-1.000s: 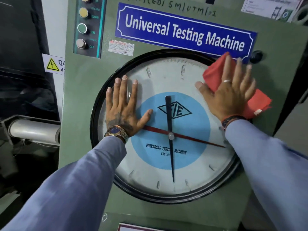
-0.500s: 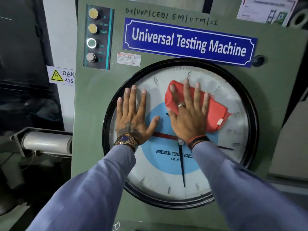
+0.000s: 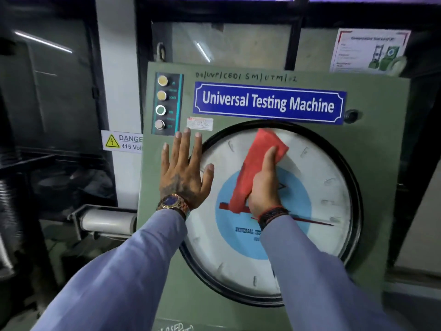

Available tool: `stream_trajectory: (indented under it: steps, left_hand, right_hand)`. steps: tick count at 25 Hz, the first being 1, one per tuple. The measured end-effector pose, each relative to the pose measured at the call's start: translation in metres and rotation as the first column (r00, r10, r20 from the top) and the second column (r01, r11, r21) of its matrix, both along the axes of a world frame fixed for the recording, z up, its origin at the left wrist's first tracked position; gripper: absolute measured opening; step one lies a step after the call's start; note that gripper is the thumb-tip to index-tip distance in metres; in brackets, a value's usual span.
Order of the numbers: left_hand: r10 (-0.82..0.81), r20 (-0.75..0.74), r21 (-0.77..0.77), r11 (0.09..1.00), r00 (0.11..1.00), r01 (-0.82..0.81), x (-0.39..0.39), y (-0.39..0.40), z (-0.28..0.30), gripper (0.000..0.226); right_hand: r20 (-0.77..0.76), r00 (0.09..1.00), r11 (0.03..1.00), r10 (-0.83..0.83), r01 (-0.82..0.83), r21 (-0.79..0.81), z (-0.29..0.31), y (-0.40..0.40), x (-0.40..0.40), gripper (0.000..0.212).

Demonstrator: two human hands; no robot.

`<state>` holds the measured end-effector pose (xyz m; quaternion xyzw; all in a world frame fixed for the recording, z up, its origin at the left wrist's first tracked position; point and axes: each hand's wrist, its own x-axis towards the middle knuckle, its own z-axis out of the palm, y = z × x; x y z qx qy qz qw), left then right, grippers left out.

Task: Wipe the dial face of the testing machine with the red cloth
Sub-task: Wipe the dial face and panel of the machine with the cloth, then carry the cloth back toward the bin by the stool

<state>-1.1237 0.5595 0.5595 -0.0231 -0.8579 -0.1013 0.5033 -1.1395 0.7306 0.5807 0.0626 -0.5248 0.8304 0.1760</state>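
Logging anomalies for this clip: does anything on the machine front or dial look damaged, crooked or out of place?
Nothing stands out. The red cloth is pressed on the dial face under the right hand; the left hand lies flat across the dial's left rim. The glass looks unbroken, and the nameplate and button panel sit straight.

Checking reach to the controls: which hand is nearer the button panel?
Left. The left hand lies flat just below the button panel; the right hand presses the red cloth farther right.
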Motion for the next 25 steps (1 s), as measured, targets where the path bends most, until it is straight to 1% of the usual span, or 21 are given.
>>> stream_trajectory:
  steps: [1,2,4,6,8,11,13,15,17,18,20,23,25]
  left_hand:
    - [0.022,-0.009,-0.022,1.0,1.0,-0.023,0.013,-0.008,0.007,0.083]
    - [0.046,-0.016,-0.039,0.998,0.999,-0.046,0.028,-0.019,0.013,0.083]
    - [0.124,-0.026,-0.054,0.991,0.992,-0.125,0.065,-0.038,0.017,0.083]
    - [0.204,-0.033,-0.059,0.977,0.978,-0.205,0.107,-0.058,0.013,0.082]
    - [0.26,-0.024,-0.072,0.963,0.965,-0.261,0.153,-0.085,0.003,0.082]
    - [0.401,0.01,-0.075,0.914,0.916,-0.4,0.231,-0.131,-0.018,0.082]
    - [0.496,0.049,-0.088,0.867,0.867,-0.491,0.287,-0.164,-0.037,0.082]
    - [0.593,0.066,-0.103,0.804,0.803,-0.586,0.345,-0.192,-0.062,0.081]
    - [0.664,0.094,-0.105,0.748,0.742,-0.655,0.404,-0.221,-0.092,0.078]
    - [0.691,0.106,-0.119,0.723,0.715,-0.681,0.43,-0.231,-0.106,0.078]
    - [0.76,0.157,-0.146,0.649,0.63,-0.747,0.489,-0.258,-0.141,0.078]
    - [0.816,0.204,-0.139,0.571,0.541,-0.809,0.569,-0.298,-0.191,0.078]
    - [0.831,0.269,-0.143,0.534,0.486,-0.834,0.617,-0.332,-0.224,0.077]
  right_hand:
    - [0.03,0.991,0.968,0.128,-0.118,-0.22,0.003,-0.003,0.009,0.071]
    - [-0.022,0.973,0.902,0.228,-0.219,-0.372,0.001,-0.006,0.018,0.073]
    - [-0.124,0.936,0.781,0.329,-0.344,-0.521,-0.014,-0.016,0.039,0.074]
    - [-0.158,0.87,0.655,0.466,-0.46,-0.6,-0.037,-0.035,0.067,0.072]
    - [-0.197,0.79,0.554,0.58,-0.56,-0.616,-0.055,-0.066,0.099,0.076]
    - [-0.174,0.666,0.449,0.726,-0.65,-0.613,-0.072,-0.121,0.151,0.088]
    - [-0.183,0.543,0.352,0.819,-0.729,-0.587,-0.086,-0.163,0.185,0.095]
    - [-0.17,0.41,0.253,0.896,-0.786,-0.564,-0.108,-0.203,0.222,0.095]
    - [-0.143,0.31,0.181,0.94,-0.807,-0.562,-0.133,-0.241,0.264,0.087]
    - [-0.134,0.27,0.153,0.954,-0.817,-0.556,-0.146,-0.257,0.282,0.085]
    - [-0.081,0.184,0.108,0.98,-0.821,-0.56,-0.174,-0.297,0.327,0.084]
    - [-0.004,0.087,0.07,0.996,-0.824,-0.562,-0.211,-0.35,0.387,0.082]
    - [0.041,0.035,0.052,0.999,-0.819,-0.571,-0.244,-0.389,0.425,0.085]
